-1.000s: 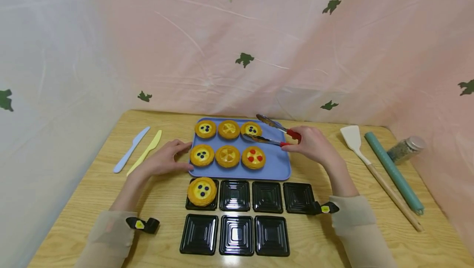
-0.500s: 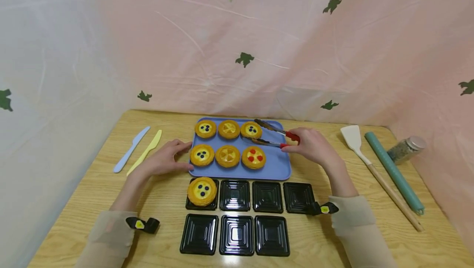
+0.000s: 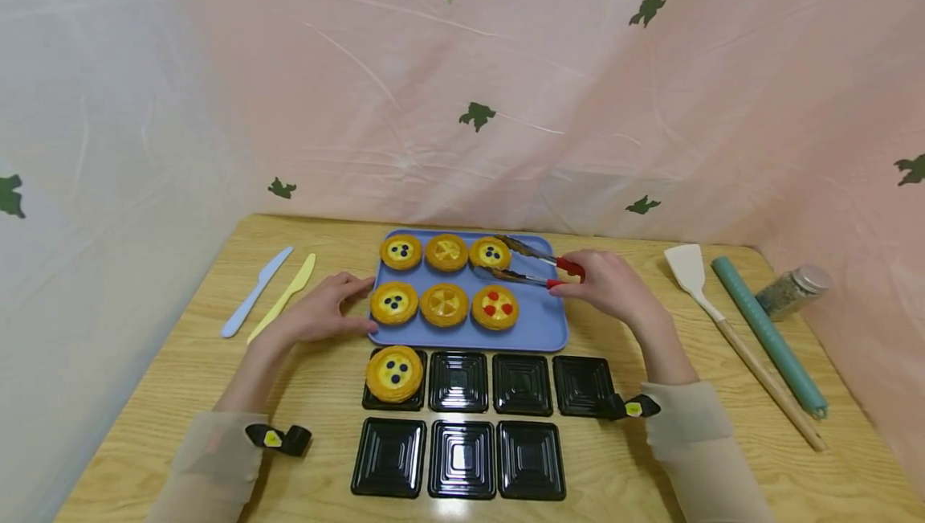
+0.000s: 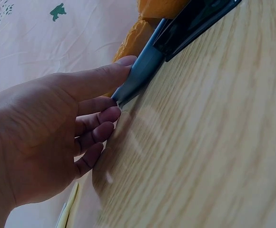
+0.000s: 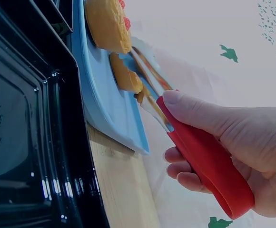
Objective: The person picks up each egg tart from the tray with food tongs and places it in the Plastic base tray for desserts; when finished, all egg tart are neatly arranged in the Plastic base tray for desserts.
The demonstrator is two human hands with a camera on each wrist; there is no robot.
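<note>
Several tarts sit on a blue tray (image 3: 542,322). My left hand (image 3: 328,310) rests at its left edge, thumb and fingers spread along the rim; in the left wrist view, the thumb tip touches the tray (image 4: 145,66). My right hand (image 3: 607,282) holds red-handled tongs (image 3: 531,278), which the right wrist view shows as a red grip (image 5: 204,156) under my thumb. The tongs' spread arms straddle the back-right blueberry tart (image 3: 490,252); whether both tips touch it I cannot tell. In front of it lies a tart with red berries (image 3: 495,308).
Black square trays (image 3: 522,385) stand in two rows before the blue tray; one bears a blueberry tart (image 3: 394,374). Blue (image 3: 256,294) and yellow (image 3: 285,298) knives lie left. At right are a spatula (image 3: 744,346), a green rolled thing (image 3: 769,338) and a jar (image 3: 792,292).
The tongs' far arm has come down and in toward the back-right blueberry tart, and the gap between the arms has narrowed. My left hand and the tarts have stayed put.
</note>
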